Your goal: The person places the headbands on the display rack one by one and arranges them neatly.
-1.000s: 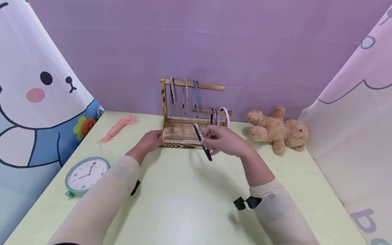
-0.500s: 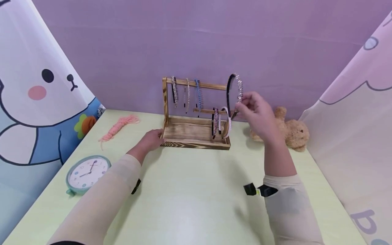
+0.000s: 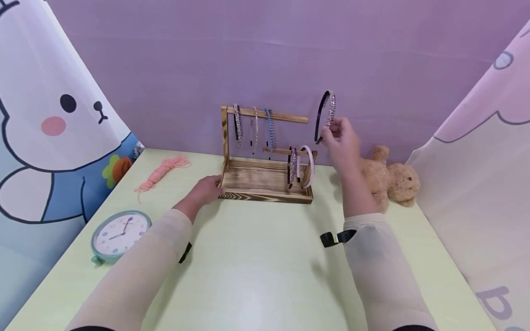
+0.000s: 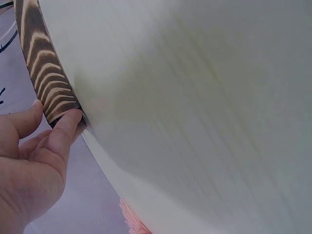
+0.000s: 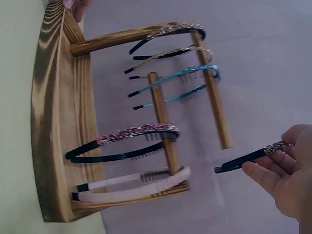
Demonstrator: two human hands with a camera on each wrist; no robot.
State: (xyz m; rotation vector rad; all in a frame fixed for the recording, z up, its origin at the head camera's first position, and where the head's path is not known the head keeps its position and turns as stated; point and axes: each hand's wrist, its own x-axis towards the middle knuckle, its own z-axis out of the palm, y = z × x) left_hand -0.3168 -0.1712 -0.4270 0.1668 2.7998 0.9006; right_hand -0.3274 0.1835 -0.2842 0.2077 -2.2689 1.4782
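A wooden headband rack (image 3: 265,198) stands at the back of the table, with two crossbars above its tray. My left hand (image 3: 204,190) pinches the rack's left front corner between thumb and fingers. Up right of the rack, my right hand (image 3: 344,142) pinches a black toothed headband (image 3: 332,109) with silver sparkles, held upright just beyond the upper bar's free end. On that bar hang a silver headband (image 3: 238,122), a gold one (image 3: 256,126) and a blue one (image 3: 271,128). The lower bar carries a pink-red glitter headband (image 5: 129,135) and a pale pink one (image 5: 141,192).
To the left of the rack lies a bundle of coral yarn (image 3: 161,174). A round green-rimmed clock (image 3: 120,234) is nearer, beside my left forearm. A brown teddy bear (image 3: 403,184) lies at the right, partly behind my right arm. A purple cloth (image 3: 265,69) hangs behind the table.
My right hand has carried the sparkly headband from in front of the rack up and right, turning it upright, to beside the upper bar's end. My left hand stays at the rack's corner.
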